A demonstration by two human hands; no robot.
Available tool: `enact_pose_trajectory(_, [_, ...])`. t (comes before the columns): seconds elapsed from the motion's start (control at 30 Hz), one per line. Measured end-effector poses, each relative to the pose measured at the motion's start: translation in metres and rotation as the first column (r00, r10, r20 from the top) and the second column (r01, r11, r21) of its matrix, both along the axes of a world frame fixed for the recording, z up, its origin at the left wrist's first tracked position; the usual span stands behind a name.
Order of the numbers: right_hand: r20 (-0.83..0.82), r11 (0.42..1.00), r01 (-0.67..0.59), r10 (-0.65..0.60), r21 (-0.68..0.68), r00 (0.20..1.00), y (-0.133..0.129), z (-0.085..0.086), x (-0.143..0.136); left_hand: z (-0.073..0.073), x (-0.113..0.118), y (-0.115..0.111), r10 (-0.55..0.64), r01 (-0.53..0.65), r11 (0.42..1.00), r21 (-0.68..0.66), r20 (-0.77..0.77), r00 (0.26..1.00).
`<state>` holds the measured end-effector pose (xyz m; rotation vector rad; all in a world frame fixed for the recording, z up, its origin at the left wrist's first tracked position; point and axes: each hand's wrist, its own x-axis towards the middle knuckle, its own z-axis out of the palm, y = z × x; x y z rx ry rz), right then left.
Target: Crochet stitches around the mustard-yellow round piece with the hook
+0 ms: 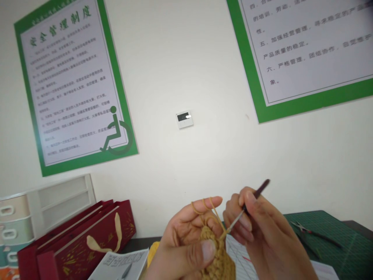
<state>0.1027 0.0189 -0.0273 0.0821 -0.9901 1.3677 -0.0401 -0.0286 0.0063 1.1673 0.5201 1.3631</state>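
Note:
My left hand grips a tan crocheted piece, the thumb pressed on its front. Tan yarn is wound round the raised index finger and runs down to the top of the piece. In my right hand is a crochet hook with a dark handle, pinched between thumb and fingers. Its metal shaft slants down to the left, and the tip meets the upper right edge of the crocheted piece by the yarn. The lower end of the piece runs out of view.
Dark red gift bags and stacked drawers stand at left. A printed sheet and something yellow lie beside my left hand. At right, pliers rest on a green cutting mat. Green-framed posters hang on the wall.

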Motion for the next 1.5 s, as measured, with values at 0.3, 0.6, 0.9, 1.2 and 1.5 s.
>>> enact_pose_trajectory(0.3, [-0.023,0.986,0.098,-0.095,0.136,0.995,-0.003,0.0,-0.015,-0.004,0.009,-0.004,0.256,-0.241,0.955,0.171,-0.073,0.964])
enact_pose_trajectory(0.6, [0.001,0.956,0.229,-0.233,0.181,0.972,0.004,-0.008,-0.008,-0.004,0.003,-0.006,0.278,-0.258,0.954,0.152,-0.124,0.953])
enact_pose_trajectory(0.9, [0.058,0.967,0.044,-0.06,0.25,0.996,0.011,-0.002,0.003,-0.001,-0.001,-0.005,0.182,-0.162,0.971,0.175,-0.105,0.978])
enact_pose_trajectory(1.2, [0.067,0.86,0.186,-0.246,0.475,0.967,0.012,-0.001,0.015,0.001,0.0,-0.006,0.18,-0.157,0.969,0.191,-0.11,0.977])
enact_pose_trajectory(1.5, [-0.037,0.74,0.387,-0.442,0.551,0.896,0.002,0.006,0.016,0.001,-0.001,-0.007,0.191,-0.167,0.968,0.188,-0.123,0.974])
